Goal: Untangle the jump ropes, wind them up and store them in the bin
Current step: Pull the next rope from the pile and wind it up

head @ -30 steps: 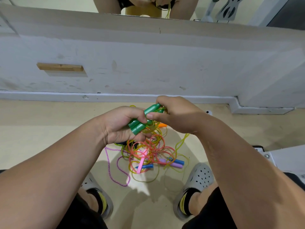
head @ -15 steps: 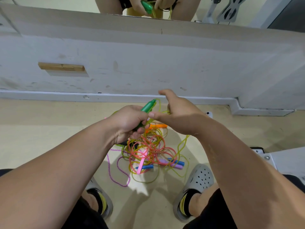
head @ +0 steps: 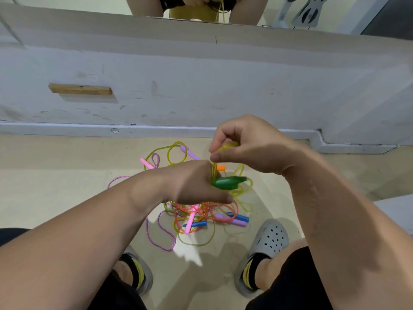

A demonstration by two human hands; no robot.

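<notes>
A tangle of jump ropes [head: 201,213] lies on the floor between my feet, with pink, blue, purple and orange handles among yellow, orange and purple cords. My left hand [head: 192,184] grips the green handles [head: 228,182] above the pile. Just above it, my right hand [head: 248,146] pinches the yellow-green cord [head: 214,170], which runs down to the handles. No bin is in view.
A white wall with a baseboard [head: 156,130] runs close ahead, with a mirror above it. A wooden block [head: 80,89] is fixed to the wall. My grey clogs, one [head: 268,242] and the other [head: 138,271], flank the pile. A grey edge [head: 397,211] shows at the right.
My right hand let go of the handles, rose and now pulls the yellow-green cord upward. My left hand turned over, keeping the green handles. More rope shows on the floor.
</notes>
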